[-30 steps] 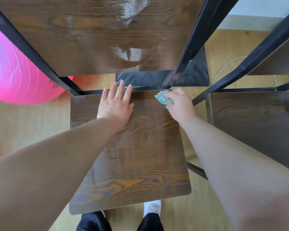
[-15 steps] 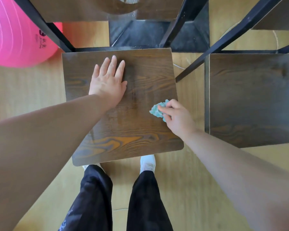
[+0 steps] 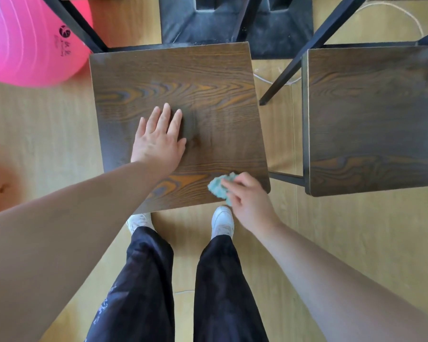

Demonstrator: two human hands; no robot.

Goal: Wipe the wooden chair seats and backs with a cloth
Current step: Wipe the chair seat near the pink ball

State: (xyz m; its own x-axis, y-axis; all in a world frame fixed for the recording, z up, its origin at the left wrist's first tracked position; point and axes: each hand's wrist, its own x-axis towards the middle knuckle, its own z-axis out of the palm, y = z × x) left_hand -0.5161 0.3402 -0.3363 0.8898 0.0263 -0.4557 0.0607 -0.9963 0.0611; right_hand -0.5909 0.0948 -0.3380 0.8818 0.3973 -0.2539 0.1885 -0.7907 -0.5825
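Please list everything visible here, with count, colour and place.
Centre square wooden chair seat: one, dark brown, under both hands.
Right square wooden chair seat: one, dark brown, beside it, apart.
Crumpled teal cloth: one, teal, centre seat's near right corner.
Round pink exercise ball: one, pink, top left.
Black metal chair bars: several, black, behind the seats.
Thin white cord: one, white, floor between seats.
Light wooden floor: one, tan, underneath.
Left hand: one, flat on centre seat.
Right hand: one, holds the cloth.
White shoes: two, white, at seat's near edge.
Black trousers: one pair, black, bottom centre.
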